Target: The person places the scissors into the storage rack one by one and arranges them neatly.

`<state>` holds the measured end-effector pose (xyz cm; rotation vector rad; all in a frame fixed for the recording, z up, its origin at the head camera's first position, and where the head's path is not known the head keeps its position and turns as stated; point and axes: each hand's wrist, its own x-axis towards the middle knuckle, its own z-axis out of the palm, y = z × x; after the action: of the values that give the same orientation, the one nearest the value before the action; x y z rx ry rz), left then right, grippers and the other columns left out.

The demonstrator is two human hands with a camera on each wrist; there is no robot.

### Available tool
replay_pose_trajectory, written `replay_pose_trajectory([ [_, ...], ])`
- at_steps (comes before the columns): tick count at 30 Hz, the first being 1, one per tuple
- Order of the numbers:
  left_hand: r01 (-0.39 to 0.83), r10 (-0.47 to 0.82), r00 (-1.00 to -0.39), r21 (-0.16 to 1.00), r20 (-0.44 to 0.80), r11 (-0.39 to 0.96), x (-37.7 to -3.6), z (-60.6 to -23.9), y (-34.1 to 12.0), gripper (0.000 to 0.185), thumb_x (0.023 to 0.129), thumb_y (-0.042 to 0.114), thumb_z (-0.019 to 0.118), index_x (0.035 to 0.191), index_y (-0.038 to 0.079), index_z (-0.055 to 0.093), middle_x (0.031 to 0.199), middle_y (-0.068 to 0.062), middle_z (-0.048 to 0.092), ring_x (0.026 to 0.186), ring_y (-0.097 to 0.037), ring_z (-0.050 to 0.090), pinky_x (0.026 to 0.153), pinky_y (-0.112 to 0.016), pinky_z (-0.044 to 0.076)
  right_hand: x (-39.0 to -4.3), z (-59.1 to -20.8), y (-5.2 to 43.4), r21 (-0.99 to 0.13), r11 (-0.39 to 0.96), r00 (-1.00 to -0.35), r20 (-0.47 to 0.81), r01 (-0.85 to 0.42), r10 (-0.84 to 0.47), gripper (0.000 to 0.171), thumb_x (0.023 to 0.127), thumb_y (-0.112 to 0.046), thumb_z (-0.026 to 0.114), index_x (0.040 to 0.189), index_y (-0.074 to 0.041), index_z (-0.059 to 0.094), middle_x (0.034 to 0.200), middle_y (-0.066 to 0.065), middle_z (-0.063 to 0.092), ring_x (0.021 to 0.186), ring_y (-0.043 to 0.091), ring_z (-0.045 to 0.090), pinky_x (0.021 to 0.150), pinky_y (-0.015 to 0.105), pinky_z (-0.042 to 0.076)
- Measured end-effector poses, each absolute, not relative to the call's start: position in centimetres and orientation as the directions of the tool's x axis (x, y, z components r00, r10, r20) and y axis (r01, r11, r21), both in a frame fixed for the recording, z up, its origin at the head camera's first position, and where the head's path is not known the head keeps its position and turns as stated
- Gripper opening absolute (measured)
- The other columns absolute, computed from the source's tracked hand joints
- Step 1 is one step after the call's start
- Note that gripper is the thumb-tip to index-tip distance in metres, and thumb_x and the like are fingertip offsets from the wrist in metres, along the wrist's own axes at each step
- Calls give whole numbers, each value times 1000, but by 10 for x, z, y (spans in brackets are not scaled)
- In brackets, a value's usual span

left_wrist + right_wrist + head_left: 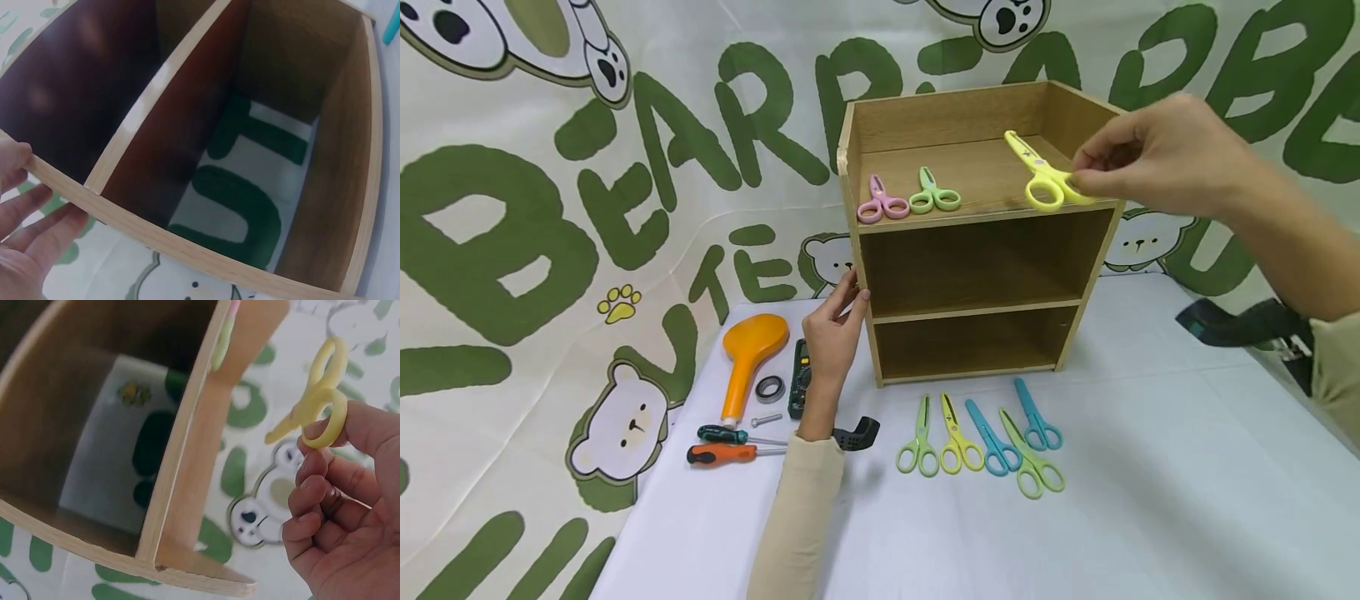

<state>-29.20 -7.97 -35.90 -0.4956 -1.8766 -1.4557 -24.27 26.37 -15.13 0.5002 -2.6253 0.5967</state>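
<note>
My right hand [1172, 158] pinches a pair of yellow scissors [1045, 182] by one handle loop, held at the top shelf's right side with the blades toward the back. In the right wrist view the scissors [315, 400] hang between thumb and fingertips, apart from the wood. My left hand [837, 333] touches the left side of the wooden shelf unit [977, 312], its fingers along the side panel's front edge, as the left wrist view also shows. On the top shelf lie small pink scissors [882, 202] and small green scissors [934, 192], side by side at the left.
Several scissors lie before the unit, among them green scissors [919, 437], yellow scissors [958, 437] and blue scissors [992, 437]. At left are an orange scoop-shaped object [752, 354], a ring [770, 389], a bolt [766, 420], a multimeter [800, 379] and two screwdrivers [722, 454].
</note>
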Motion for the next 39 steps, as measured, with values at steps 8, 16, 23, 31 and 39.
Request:
replay_pose_trajectory([
  [8,666,-117,-690,689,715,284,-298,-369,-81,42,94,4,69,134,-6,59,129,-18,63,110,-33,67,81,-50,59,-301,-143,250,-333,888,-915,354,-317,-194,29,93,-25,69,102,2,75,92,15,66,82,26,48,56,23,40],
  [16,657,-112,-707,708,698,259,-316,-387,-85,44,96,18,70,137,6,61,131,-7,64,112,-22,67,83,-38,60,-330,-154,229,-318,882,-920,298,-347,-254,21,92,-19,68,98,0,76,82,11,67,72,21,50,51,26,38],
  [23,656,-93,-714,709,694,259,-313,-387,-83,45,96,23,70,138,10,61,131,-3,64,113,-19,67,83,-36,60,-340,-166,223,-300,895,-936,226,-330,-269,20,92,-20,64,92,-3,74,76,6,63,75,22,50,53,28,37],
  [31,658,-96,-712,709,695,252,-315,-384,-87,44,96,26,69,137,12,62,130,-1,65,112,-15,67,84,-31,59,-332,-167,221,-266,900,-920,286,-346,-270,28,97,-25,59,105,-1,72,92,13,66,83,25,53,63,32,42],
  [39,662,-93,-709,705,699,252,-317,-380,-91,44,96,25,69,138,12,62,131,-1,65,113,-16,66,84,-31,59,-276,-179,224,-152,858,-772,533,-491,-347,16,95,-15,65,101,-2,74,85,10,63,78,21,48,60,25,35],
])
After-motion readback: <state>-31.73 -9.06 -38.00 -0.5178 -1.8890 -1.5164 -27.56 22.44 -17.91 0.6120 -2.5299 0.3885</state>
